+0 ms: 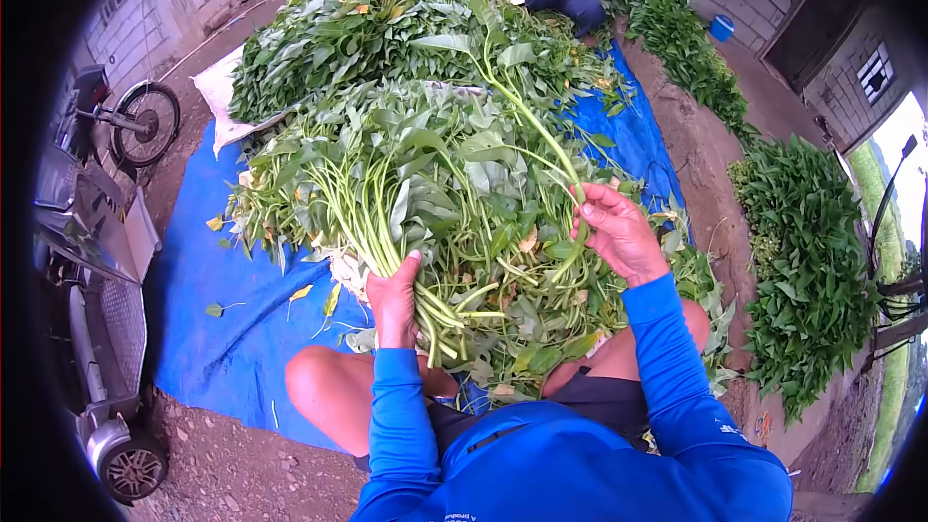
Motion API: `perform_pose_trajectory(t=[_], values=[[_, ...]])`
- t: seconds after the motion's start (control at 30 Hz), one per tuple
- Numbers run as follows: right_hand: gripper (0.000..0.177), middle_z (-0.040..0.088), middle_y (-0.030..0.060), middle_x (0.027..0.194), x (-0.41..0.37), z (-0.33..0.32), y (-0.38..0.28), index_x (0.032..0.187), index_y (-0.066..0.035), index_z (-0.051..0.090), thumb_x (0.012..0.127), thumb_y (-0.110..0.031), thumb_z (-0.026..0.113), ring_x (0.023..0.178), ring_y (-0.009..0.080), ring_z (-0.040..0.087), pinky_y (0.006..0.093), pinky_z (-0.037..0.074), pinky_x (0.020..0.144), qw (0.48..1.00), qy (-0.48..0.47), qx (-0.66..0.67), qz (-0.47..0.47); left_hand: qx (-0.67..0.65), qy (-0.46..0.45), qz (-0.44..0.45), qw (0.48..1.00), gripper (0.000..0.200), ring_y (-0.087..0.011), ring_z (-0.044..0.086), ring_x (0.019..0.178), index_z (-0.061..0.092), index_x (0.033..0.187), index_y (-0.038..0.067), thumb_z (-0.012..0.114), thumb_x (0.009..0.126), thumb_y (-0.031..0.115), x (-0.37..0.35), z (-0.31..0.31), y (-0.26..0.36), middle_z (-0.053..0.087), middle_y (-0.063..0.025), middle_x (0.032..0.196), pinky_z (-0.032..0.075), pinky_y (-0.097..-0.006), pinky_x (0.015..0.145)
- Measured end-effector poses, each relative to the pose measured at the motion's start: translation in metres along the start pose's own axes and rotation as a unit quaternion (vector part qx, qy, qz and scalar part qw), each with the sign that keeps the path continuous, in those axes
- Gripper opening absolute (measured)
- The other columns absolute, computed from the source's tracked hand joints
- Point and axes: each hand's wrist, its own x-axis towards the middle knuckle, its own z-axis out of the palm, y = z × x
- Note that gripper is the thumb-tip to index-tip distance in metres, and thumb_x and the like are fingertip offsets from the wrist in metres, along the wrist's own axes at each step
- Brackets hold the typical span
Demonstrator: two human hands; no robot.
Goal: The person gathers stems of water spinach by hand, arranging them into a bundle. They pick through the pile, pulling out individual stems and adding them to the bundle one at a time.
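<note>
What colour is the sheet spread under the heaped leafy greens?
Blue; the sheet shows best in the head view.

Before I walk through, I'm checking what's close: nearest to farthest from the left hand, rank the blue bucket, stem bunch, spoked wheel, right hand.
1. Stem bunch, held in the left hand.
2. Right hand, to its right.
3. Spoked wheel, off left beyond the tarp.
4. Blue bucket, far right, in the background.

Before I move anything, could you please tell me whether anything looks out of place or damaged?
Slightly: yellowed leaves lie loose on the blue tarp, left of the leafy heap, which is mostly green.
</note>
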Motion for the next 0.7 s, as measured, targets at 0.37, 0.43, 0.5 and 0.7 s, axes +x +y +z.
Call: perform_pose_trajectory(t=[0.37, 0.43, 0.5, 0.7], values=[[0.033, 0.068, 0.0032, 0.108, -0.003, 0.059, 0.096, 0.131, 0.001, 0.072, 0.098, -0.003, 0.074, 0.094, 0.0100, 0.063, 0.0264, 0.054, 0.085, 0.956, 0.021, -0.280, -0.083, -0.060, -0.022, -0.039, 0.997, 0.043, -0.0164, 0.071, 0.091, 0.062, 0.132, 0.000, 0.083, 0.094, 0.010, -0.012, 0.012, -0.032, 0.073, -0.0087, 0.113, 0.061, -0.0329, 0.079], [0.036, 0.068, 0.0001, 0.101, -0.016, 0.069, 0.129, 0.133, 0.001, 0.071, 0.098, -0.004, 0.075, 0.091, 0.0084, 0.061, 0.0240, 0.052, 0.082, 0.942, -0.035, -0.330, -0.053, -0.073, -0.029, -0.057, 0.995, 0.041, -0.0159, 0.070, 0.088, 0.063, 0.129, 0.001, 0.083, 0.095, 0.014, -0.010, 0.007, -0.046, 0.073, -0.0075, 0.110, 0.060, -0.0322, 0.078], [0.036, 0.070, 0.0015, 0.099, -0.026, 0.074, 0.161, 0.134, 0.002, 0.070, 0.099, -0.004, 0.074, 0.086, 0.0090, 0.061, 0.0242, 0.052, 0.078, 0.963, -0.027, -0.260, 0.070, -0.116, -0.068, -0.104, 0.985, 0.040, -0.0162, 0.070, 0.086, 0.064, 0.126, 0.003, 0.082, 0.098, 0.024, -0.008, 0.000, -0.059, 0.072, -0.0054, 0.106, 0.061, -0.0339, 0.075], [0.027, 0.074, 0.0073, 0.098, -0.024, 0.060, 0.177, 0.125, 0.005, 0.069, 0.101, -0.007, 0.072, 0.079, 0.0127, 0.068, 0.0284, 0.058, 0.070, 0.949, 0.019, -0.173, 0.264, -0.115, -0.092, -0.256, 0.955, 0.045, -0.0219, 0.073, 0.092, 0.063, 0.130, 0.005, 0.081, 0.098, 0.031, 0.000, -0.021, -0.076, 0.072, -0.0067, 0.110, 0.065, -0.0414, 0.080]])
